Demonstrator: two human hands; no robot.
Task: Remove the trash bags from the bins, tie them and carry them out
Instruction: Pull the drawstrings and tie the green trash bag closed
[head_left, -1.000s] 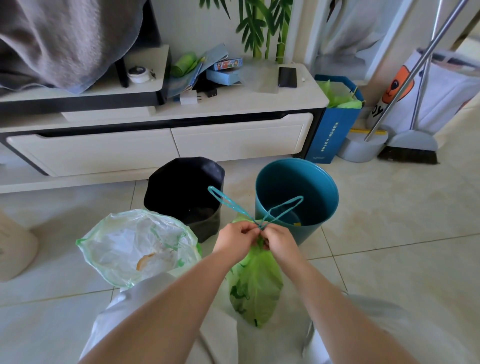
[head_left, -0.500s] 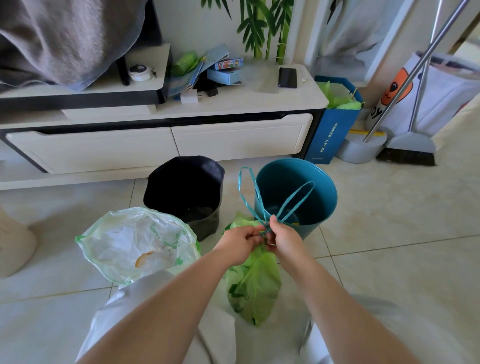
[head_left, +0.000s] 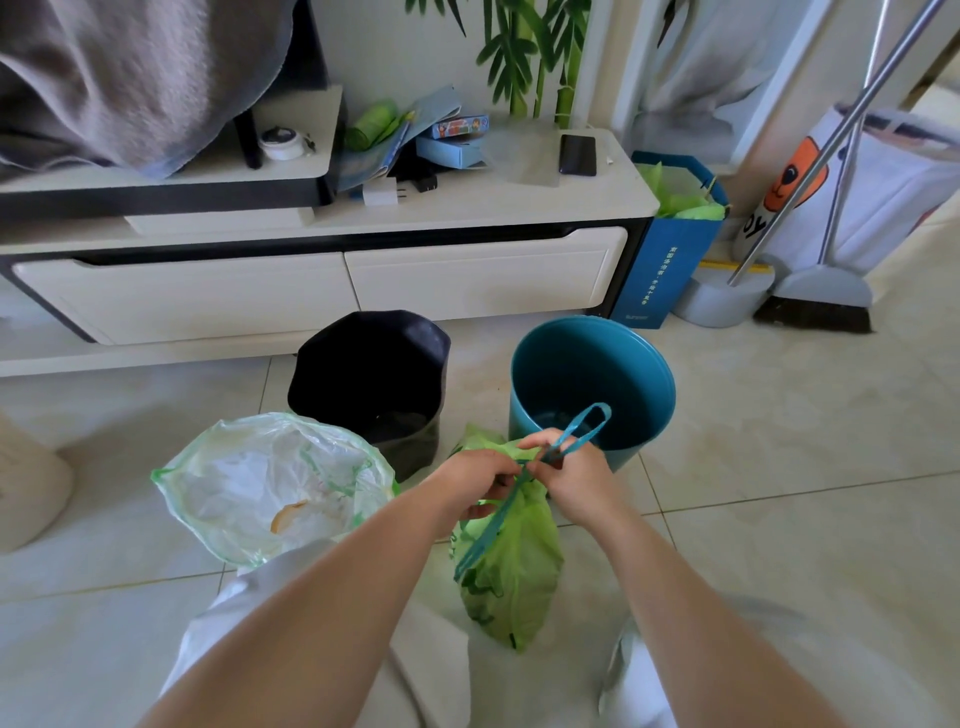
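Along the far wall ran a long white cabinet (head_left: 332, 291) with two drawers, its top cluttered with boxes, a phone (head_left: 577, 154) and chargers. On the tiled floor (head_left: 779, 467) before it stood two bins side by side: a black bin (head_left: 371, 379) to the left and a blue bin (head_left: 592, 374) to the right, neither with a liner showing. Nearer the person, left of the arms, sat a clear bag (head_left: 270, 483) with its mouth wide open and scraps inside. Between the forearms hung a green bag (head_left: 511, 566), gathered shut at the neck, just in front of the blue bin. Its blue drawstring (head_left: 574, 436) looped up over the right hand, while another length trailed down across the bag's front. The left hand (head_left: 475, 480) had its grip pinched on the string at the bag's neck. The right hand (head_left: 576, 480), touching the left, had its grip pressed together on the same string, with the loop slung over its fingers (head_left: 540, 441).
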